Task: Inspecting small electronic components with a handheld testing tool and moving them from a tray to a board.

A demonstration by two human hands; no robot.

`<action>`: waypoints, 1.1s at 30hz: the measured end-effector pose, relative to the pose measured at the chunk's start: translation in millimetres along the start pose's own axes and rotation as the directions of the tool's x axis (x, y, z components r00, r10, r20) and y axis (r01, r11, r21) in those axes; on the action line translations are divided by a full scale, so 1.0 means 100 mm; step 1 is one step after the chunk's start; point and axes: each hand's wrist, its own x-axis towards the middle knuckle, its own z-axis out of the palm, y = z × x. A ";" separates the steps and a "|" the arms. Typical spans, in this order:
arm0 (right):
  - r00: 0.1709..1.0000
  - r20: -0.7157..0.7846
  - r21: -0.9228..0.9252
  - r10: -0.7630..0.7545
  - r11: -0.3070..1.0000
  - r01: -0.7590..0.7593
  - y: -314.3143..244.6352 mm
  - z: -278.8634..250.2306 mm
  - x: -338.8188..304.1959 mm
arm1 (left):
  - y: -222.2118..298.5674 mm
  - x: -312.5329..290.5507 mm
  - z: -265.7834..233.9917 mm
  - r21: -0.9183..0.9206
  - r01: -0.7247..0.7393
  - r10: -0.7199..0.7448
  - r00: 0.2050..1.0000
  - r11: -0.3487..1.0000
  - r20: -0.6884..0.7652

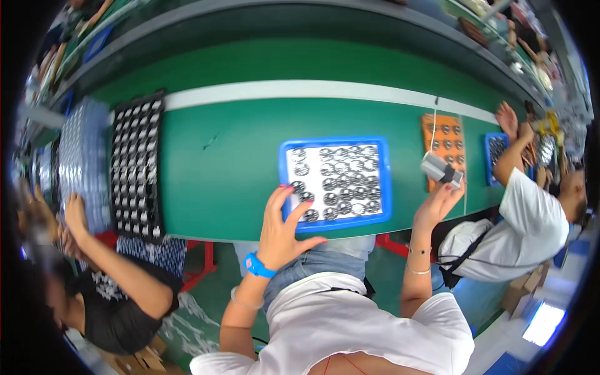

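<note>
A blue-rimmed tray (pixel 386 181) with a white bottom lies in front of me. Several small round black-and-silver parts (pixel 344 195) stand in rows in it. My left hand (pixel 281 228) reaches over the tray's left edge, fingers spread, with fingertips at the leftmost column of parts. Whether they touch a part I cannot tell. To the right, my right hand (pixel 435 205) grips the lower end of a grey block-shaped device (pixel 437 166) with a white cord running up from it. That device is above an orange tray (pixel 445 139) of round metal parts, partly covering it.
A black tray (pixel 137 169) full of shiny parts and a stack of clear plastic trays (pixel 87 156) stand at the left. Co-workers sit close on both sides, one arm (pixel 122 262) at left, another (pixel 512 147) at right beside a smaller blue tray (pixel 495 150).
</note>
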 end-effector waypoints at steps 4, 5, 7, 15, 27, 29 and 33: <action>0.940 -0.340 -0.248 -0.001 0.965 -0.088 0.55 -0.38 0.41 | -0.04 0.07 0.18 0.038 0.008 -0.007 1.000 0.999 -0.028; 0.942 -0.332 -0.308 -0.058 0.950 -0.050 0.72 -0.49 0.49 | -0.07 0.12 0.18 0.035 -0.011 0.012 0.999 0.999 -0.035; 0.931 -0.340 -0.366 -0.130 0.931 -0.004 0.90 -0.67 0.64 | -0.10 0.29 0.20 0.061 -0.050 0.053 0.997 0.997 -0.049; 0.938 -0.339 -0.569 -0.068 0.809 -0.147 1.06 -0.88 0.96 | -0.49 1.42 0.26 0.094 -0.095 0.106 0.988 0.991 -0.116; 0.947 -0.319 -0.515 -0.027 0.844 -0.149 1.17 -1.04 1.01 | -1.14 3.14 0.52 0.102 -0.117 0.128 0.986 0.988 -0.105; 0.961 -0.276 -0.412 -0.018 0.906 -0.102 1.18 -1.02 1.03 | -1.17 3.33 0.57 0.071 -0.121 0.129 0.984 0.990 -0.122; 0.998 -0.062 -0.412 -0.007 0.911 -0.019 1.23 -0.83 1.11 | -1.07 3.43 0.74 0.296 -0.065 0.162 0.935 0.953 -0.315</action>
